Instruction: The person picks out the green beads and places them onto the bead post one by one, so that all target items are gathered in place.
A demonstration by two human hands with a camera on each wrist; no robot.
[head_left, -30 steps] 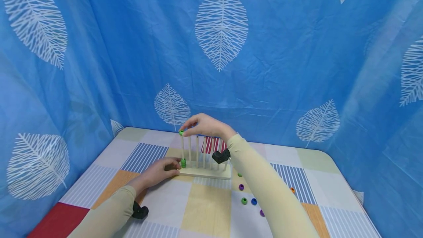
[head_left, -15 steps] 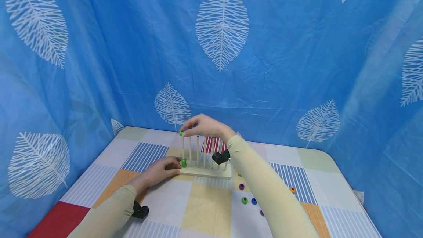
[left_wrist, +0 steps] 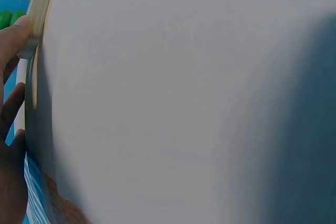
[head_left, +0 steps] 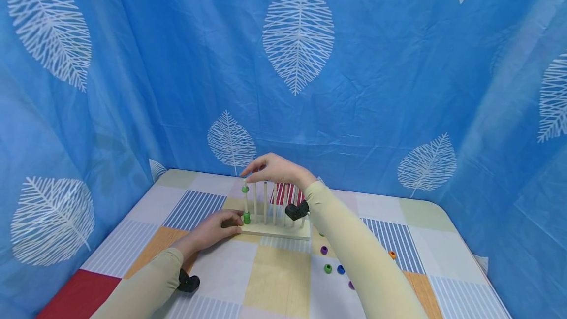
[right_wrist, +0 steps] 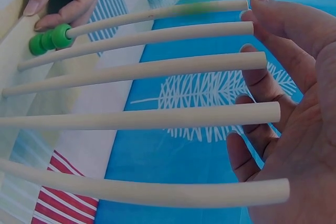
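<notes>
A wooden peg stand [head_left: 276, 231] with a row of upright pegs stands on the table. My left hand [head_left: 214, 229] grips the left end of its base, thumb at the front edge and fingers around the end. Green beads [right_wrist: 51, 39] sit stacked at the foot of the leftmost peg [right_wrist: 131, 18]. Another green bead [head_left: 245, 189], blurred in the right wrist view, is on that same peg, a little below its top. My right hand [head_left: 274, 167] is by the peg's tip, its thumb and fingers apart from the bead and holding nothing.
Loose beads lie right of the stand: a purple bead [head_left: 324, 250], a green bead [head_left: 328, 269], a blue bead [head_left: 340, 270] and an orange bead [head_left: 392, 255]. My right forearm partly hides that area. A blue leaf-patterned curtain [head_left: 354, 87] surrounds the table.
My right fingers have let go of the green bead at the peg's top, and it has dropped a short way down the peg. The left hand has kept its place.
</notes>
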